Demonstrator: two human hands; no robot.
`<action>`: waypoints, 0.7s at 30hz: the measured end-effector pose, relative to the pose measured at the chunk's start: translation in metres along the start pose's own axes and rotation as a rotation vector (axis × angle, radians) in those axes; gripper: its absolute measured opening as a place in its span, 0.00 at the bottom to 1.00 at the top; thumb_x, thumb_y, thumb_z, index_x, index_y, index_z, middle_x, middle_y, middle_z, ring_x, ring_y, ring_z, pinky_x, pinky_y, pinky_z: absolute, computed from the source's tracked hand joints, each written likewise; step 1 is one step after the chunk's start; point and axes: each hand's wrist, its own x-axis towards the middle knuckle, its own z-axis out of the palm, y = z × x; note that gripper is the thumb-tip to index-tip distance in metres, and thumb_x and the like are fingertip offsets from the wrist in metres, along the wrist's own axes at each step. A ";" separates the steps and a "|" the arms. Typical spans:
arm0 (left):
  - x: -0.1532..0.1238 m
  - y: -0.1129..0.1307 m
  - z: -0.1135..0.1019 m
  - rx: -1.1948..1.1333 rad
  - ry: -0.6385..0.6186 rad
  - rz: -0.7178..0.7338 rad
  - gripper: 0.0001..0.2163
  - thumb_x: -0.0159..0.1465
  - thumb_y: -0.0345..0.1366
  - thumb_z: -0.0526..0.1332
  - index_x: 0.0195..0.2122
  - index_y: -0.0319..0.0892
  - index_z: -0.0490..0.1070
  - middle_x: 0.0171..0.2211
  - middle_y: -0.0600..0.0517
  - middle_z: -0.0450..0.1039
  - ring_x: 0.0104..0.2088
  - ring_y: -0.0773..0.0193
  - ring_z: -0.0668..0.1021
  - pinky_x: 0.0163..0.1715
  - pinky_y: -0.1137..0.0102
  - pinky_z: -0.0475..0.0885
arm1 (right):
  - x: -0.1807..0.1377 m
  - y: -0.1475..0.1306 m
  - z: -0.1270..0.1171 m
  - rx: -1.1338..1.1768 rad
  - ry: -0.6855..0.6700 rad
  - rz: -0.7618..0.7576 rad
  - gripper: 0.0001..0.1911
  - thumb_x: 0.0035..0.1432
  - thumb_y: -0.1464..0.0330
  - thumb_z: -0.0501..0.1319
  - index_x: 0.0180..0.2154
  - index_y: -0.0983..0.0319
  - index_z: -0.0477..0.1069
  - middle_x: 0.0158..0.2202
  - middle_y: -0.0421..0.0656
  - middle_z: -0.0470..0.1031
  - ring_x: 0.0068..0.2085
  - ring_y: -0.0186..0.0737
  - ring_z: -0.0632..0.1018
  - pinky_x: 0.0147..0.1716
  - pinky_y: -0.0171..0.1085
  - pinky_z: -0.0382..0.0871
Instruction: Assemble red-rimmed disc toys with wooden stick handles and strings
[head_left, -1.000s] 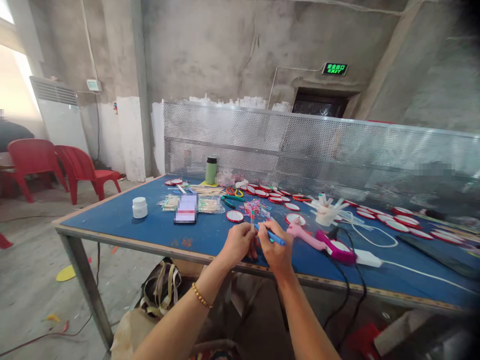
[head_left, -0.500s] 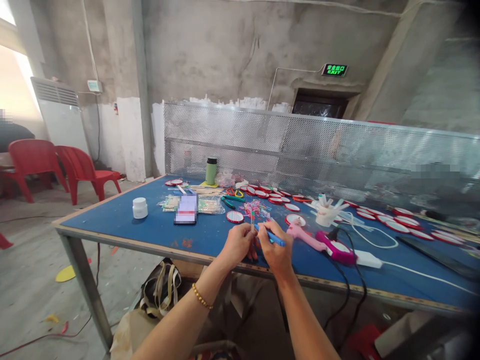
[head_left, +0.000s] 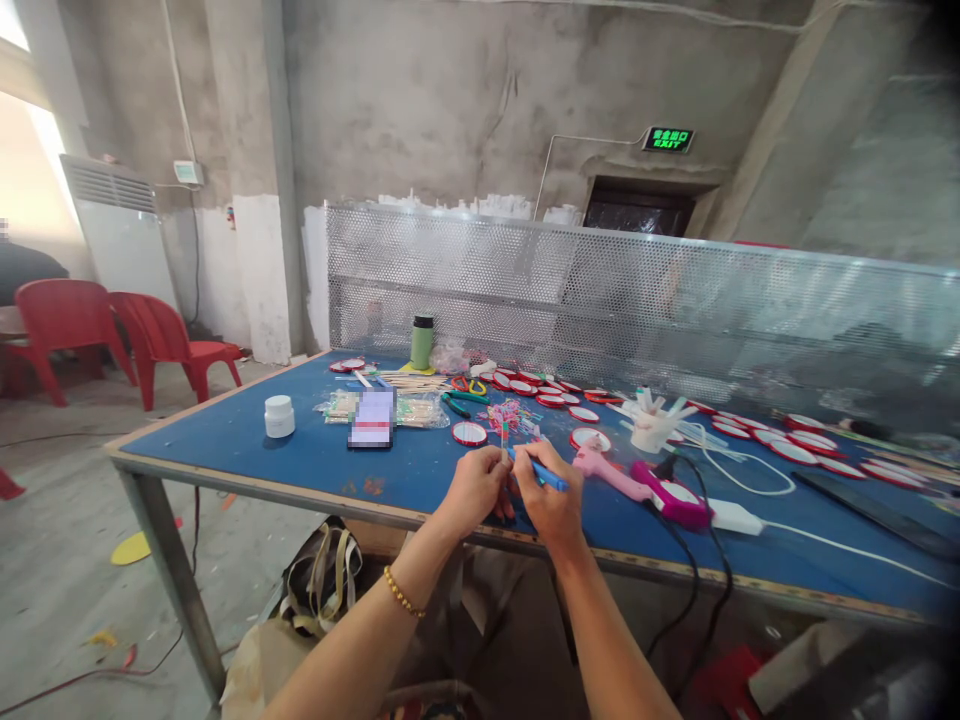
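Little moved: both hands sit a touch higher.
Left hand [head_left: 474, 490]: grip pinched on thin stick [head_left: 505, 437], upright, just left of pink glue gun [head_left: 604, 470].
Right hand [head_left: 553, 505]: grip closed round blue tool [head_left: 541, 472], tip at stick.
Step, judged: working the stick; the next move calls for a steady pinch.
Contact point hidden by fingers; stick detail too small to tell.

Head-worn view, forward-down over table [head_left: 247, 440]

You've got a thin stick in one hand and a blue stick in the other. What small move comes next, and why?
Probably press the end of the blue stick onto the thin stick: the left hand pinches the thin stick upright, the right hand holds the blue stick slanted with its end right beside it. Whether they touch is unclear.
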 end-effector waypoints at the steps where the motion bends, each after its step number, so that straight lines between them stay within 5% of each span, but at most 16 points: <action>1: 0.000 0.000 0.000 0.001 0.000 -0.001 0.09 0.64 0.37 0.54 0.26 0.43 0.62 0.15 0.58 0.68 0.12 0.69 0.71 0.11 0.78 0.64 | 0.000 0.000 0.000 0.004 0.000 -0.002 0.11 0.66 0.67 0.57 0.30 0.60 0.71 0.23 0.37 0.73 0.24 0.33 0.72 0.26 0.32 0.66; 21: -0.001 0.003 0.000 -0.002 -0.004 -0.017 0.10 0.63 0.41 0.55 0.27 0.43 0.62 0.15 0.58 0.68 0.12 0.69 0.72 0.12 0.77 0.64 | 0.000 -0.001 0.000 0.010 -0.005 0.029 0.12 0.66 0.66 0.56 0.29 0.60 0.70 0.22 0.37 0.72 0.23 0.34 0.71 0.26 0.33 0.65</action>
